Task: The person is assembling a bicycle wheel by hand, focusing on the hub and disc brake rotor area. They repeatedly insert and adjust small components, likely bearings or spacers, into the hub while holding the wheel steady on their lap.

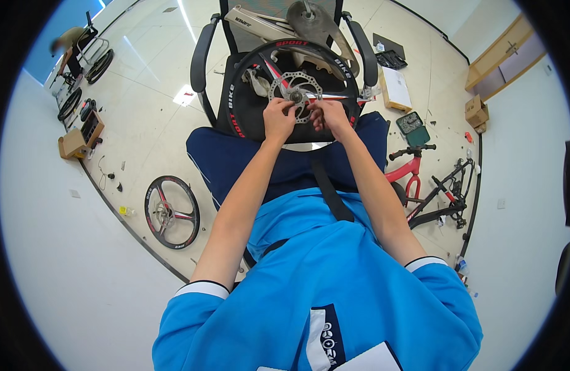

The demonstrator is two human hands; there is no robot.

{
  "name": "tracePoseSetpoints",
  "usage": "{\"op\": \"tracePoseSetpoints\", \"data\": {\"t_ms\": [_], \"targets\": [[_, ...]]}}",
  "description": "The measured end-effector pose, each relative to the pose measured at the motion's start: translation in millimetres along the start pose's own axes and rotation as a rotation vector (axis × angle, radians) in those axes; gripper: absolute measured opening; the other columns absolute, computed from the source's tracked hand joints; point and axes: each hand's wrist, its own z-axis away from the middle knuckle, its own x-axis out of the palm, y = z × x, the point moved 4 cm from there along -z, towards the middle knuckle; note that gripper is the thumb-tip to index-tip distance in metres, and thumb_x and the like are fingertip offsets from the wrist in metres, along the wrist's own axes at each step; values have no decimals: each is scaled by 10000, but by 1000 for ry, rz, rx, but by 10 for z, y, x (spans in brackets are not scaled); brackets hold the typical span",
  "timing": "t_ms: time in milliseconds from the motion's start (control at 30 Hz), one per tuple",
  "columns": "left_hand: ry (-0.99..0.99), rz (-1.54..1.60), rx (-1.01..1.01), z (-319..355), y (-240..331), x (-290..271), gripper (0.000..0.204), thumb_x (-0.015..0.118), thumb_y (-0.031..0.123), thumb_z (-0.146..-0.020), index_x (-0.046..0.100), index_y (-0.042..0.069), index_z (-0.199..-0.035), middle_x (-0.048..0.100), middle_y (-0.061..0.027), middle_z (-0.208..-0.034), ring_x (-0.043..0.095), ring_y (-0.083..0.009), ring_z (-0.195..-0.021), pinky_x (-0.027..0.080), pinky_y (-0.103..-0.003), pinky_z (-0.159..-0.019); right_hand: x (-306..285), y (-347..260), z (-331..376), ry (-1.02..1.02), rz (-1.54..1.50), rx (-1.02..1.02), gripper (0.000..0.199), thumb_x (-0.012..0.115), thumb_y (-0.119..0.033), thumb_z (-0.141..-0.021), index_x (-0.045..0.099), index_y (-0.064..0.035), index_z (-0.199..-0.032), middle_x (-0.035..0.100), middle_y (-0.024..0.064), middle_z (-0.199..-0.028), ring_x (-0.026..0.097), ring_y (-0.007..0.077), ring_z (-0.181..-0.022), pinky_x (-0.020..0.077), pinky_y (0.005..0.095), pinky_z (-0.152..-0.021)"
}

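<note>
One wheel (332, 98) on the chair (199, 62). My left fingers (287, 106) gather at the hub (296, 96), can't tell if pinching; my right fingers (317, 110) curl just beside it, over the disc (311, 81), grip unclear.

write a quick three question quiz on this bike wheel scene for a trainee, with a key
1. True or false: the right hand grips the red bike frame's handlebar.
2. Where is the second three-spoke wheel?
A) on the office chair
B) on the floor to the left
C) on the floor to the right
3. Fill in: the left hand is at the hub, which a round, perforated metal ____ surrounds.

Key
1. False; it is close to the hub.
2. B
3. disc brake rotor
</note>
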Motion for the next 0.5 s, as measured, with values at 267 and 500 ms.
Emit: {"op": "tracePoseSetpoints", "data": {"t_ms": [267, 500], "targets": [[-39, 33, -32, 72, 24, 75, 137, 723, 69, -747, 726, -9, -860, 636, -130, -830, 646, -291, -749, 518, -361, -676, -63, 26, 62, 7, 18, 24, 295, 477, -236, -973, 642, 8, -958, 614, 73, -681, 570, 141, -504, 492, 278, -481], [16, -10, -49, 81, 95, 43, 159, 748, 112, -743, 728, -6, -848, 631, -134, -840, 629, -299, -758, 511, -379, -692, -73, 49, 90, 16, 17, 30, 308, 478, -242, -974, 645, 18, -981, 614, 70, -687, 573, 141, -509, 496, 280, -485]]}}
